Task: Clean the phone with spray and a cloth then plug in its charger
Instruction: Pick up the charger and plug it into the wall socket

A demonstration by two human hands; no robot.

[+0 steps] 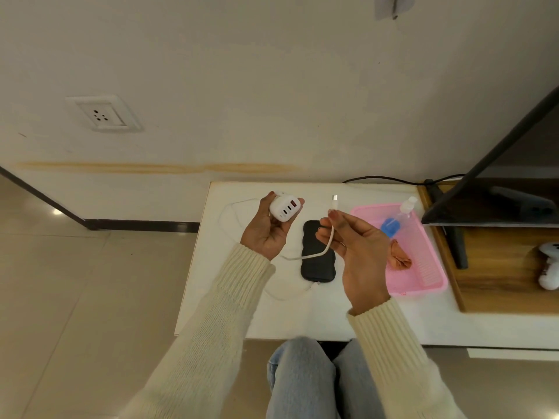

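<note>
White plastic shows first, far off on the left wall: a wall socket (102, 114) with nothing plugged into it. Moving right, we see the left hand (266, 234) held up over the left part of the white table (302, 316). Its fingers are curled round a white charger block (286, 208), with the holes of the block facing us.

Next comes the cable (316, 255), thin and white. It loops on the table, crosses over the phone (317, 270) and climbs up to the right hand (360, 258). The phone is black and lies flat on the table, between the two hands. At its near end a bit of cable seems to go in, but we cannot tell if it is pushed in all the way.

The right hand pinches the cable between thumb and fingers, just under the plug end (335, 201), which points up and is free.

Further right sits a pink tray (423, 279). The spray bottle (396, 220) and the brown cloth (400, 259) lie in it, and no hand touches them. So we think the cleaning part is over — though we cannot see if the phone is really clean. What is left, we think, is the charger part: push the plug end into the block, then put the block in the wall socket.
</note>
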